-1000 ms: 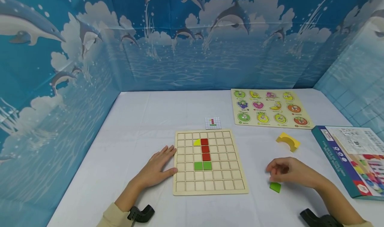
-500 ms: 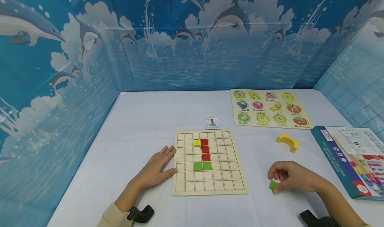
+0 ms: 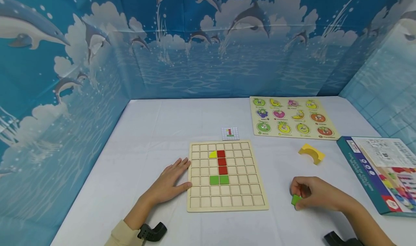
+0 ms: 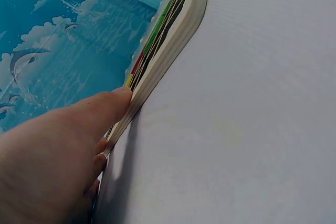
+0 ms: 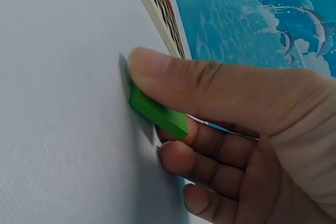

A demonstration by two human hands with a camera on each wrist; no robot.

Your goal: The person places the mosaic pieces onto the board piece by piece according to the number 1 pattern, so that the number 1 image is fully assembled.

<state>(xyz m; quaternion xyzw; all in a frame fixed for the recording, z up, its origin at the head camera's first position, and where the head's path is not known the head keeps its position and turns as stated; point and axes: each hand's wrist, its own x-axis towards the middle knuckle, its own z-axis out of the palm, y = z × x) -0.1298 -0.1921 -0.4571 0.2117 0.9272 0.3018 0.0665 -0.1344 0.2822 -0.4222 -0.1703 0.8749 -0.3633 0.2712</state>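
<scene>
My right hand (image 3: 320, 193) pinches a green block (image 3: 296, 199) between thumb and fingers, low over the white tabletop. The right wrist view shows this green block (image 5: 157, 111) tilted under the thumb, its far side hidden by the hand. With fingers fairly straight, my left hand (image 3: 169, 181) rests against the left edge of a wooden grid board (image 3: 247, 199). Set in the board's cells are red squares (image 3: 222, 162) in a column, a yellow piece (image 3: 212, 154) beside the top one, and two green squares (image 3: 219, 180) below. The left wrist view shows the thumb (image 4: 113, 106) touching the board's edge.
Behind the board lies a small printed pattern card (image 3: 230, 133). A yellow arch block (image 3: 312, 154) sits beyond my right hand. Farther back is a fruit picture board (image 3: 312, 130), and a boxed set (image 3: 367, 177) stands at the right. Dolphin-print cloth (image 3: 182, 69) surrounds the table.
My right hand has moved down slightly and closed its thumb and fingers on the green block, which lay on the table beneath it. The left hand and board have stayed in place.
</scene>
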